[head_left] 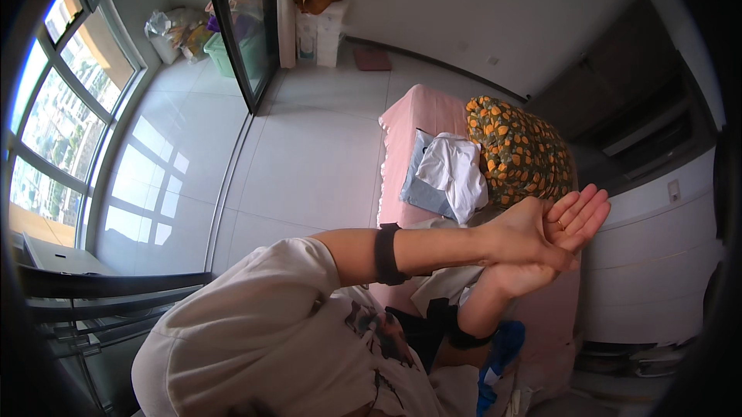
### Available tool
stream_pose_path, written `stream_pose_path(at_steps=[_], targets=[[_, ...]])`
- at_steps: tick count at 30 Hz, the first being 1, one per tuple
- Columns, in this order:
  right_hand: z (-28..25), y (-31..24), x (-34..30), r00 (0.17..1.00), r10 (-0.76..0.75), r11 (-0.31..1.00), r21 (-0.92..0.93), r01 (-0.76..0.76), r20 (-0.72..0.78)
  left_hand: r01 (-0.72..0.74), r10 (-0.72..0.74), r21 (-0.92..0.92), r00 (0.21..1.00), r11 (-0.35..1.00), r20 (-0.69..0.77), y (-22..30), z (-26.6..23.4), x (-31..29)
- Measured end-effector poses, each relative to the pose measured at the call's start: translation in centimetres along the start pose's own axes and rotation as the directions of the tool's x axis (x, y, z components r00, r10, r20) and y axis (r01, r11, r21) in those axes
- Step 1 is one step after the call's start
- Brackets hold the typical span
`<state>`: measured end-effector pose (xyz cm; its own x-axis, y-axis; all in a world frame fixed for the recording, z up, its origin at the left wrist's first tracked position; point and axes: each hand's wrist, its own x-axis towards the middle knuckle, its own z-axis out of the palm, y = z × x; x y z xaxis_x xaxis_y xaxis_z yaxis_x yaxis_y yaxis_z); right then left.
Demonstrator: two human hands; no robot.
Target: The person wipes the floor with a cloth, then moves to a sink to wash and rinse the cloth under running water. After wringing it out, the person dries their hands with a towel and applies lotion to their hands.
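Observation:
My left hand [522, 225] reaches across from the left and is closed over my right hand at the wrist and the heel of the palm. Its thumb lies over the lower palm; its other fingers are mostly hidden. My right hand [581, 220] is turned palm up with its fingers stretched out, and nothing lies in it. A dark strap [386, 253] circles my left forearm, and another dark strap [448, 320] is on my right forearm. Beyond the hands, a patterned cushion or folded quilt [516, 150], dark with orange shapes, rests on a pink-covered bed [417, 108].
A white cloth [456, 173] lies over a grey-blue flat piece [421, 193] on the bed. Blue fabric [502, 351] hangs near my right arm. A dark-framed glass door [251, 38] stands at the back left, with a green bin [222, 54] behind. Windows line the left.

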<state>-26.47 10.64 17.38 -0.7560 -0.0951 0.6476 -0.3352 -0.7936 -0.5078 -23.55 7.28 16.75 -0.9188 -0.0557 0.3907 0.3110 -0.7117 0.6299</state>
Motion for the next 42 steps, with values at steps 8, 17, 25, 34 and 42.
stream_pose_path(at_steps=[8,17,25,34,42], targets=[[0.2,0.6,0.0,0.921,-0.332,0.93,-0.095,0.356,0.206,0.086,-0.029,0.483,0.992,0.871,-0.125,-0.2,-0.5,0.5],[-1.3,1.2,-4.5,0.972,0.172,0.649,-0.761,0.011,0.161,0.06,0.587,0.855,0.752,-0.515,0.301,0.1,-4.4,1.8],[-5.7,2.3,1.0,0.66,0.517,0.576,0.35,-0.739,0.545,-0.355,0.282,0.811,0.928,0.465,0.245,-2.0,-3.7,-0.8],[-4.7,5.2,-4.6,0.654,0.463,0.498,0.435,-0.75,0.599,-0.546,0.589,0.561,0.798,0.622,0.124,0.4,-1.7,0.0],[-2.7,-1.6,-6.7,0.706,0.486,0.806,0.048,-0.59,0.516,0.003,-0.553,0.795,0.72,0.606,0.419,4.6,-5.4,-2.5]])
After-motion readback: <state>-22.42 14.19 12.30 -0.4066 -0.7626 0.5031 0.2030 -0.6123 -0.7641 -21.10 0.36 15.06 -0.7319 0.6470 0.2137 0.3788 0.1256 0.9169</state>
